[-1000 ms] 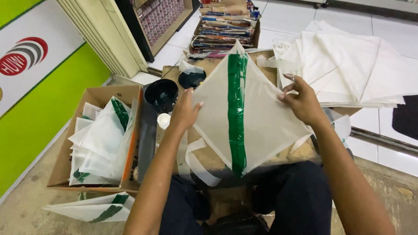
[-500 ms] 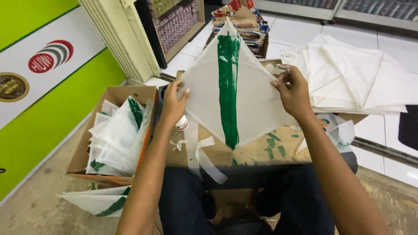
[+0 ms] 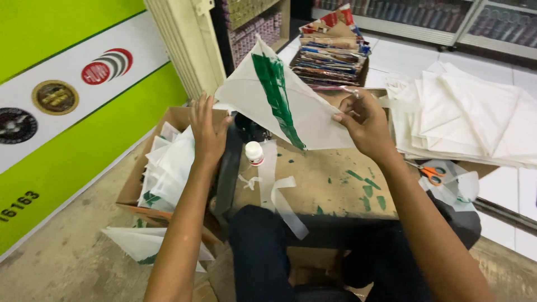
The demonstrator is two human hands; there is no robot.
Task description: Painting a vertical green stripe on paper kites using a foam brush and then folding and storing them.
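A white paper kite sheet with a green painted stripe (image 3: 279, 100) hangs tilted above a brown cardboard work board (image 3: 330, 184). My left hand (image 3: 207, 131) pinches its left corner over the box of finished sheets. My right hand (image 3: 363, 120) grips its right edge and also keeps a thin stick between the fingers. Both hands hold the sheet off the board.
A cardboard box (image 3: 134, 184) at the left holds several white sheets with green stripes. A small white bottle (image 3: 254, 152) and loose paper strips (image 3: 285, 201) lie on the board. A stack of plain white sheets (image 3: 470, 117), orange scissors (image 3: 433, 174) and a pile of magazines (image 3: 330, 50) are beyond.
The sheet has been lifted off the board and swung to the left, toward the box. My left hand moved left and down with its corner.
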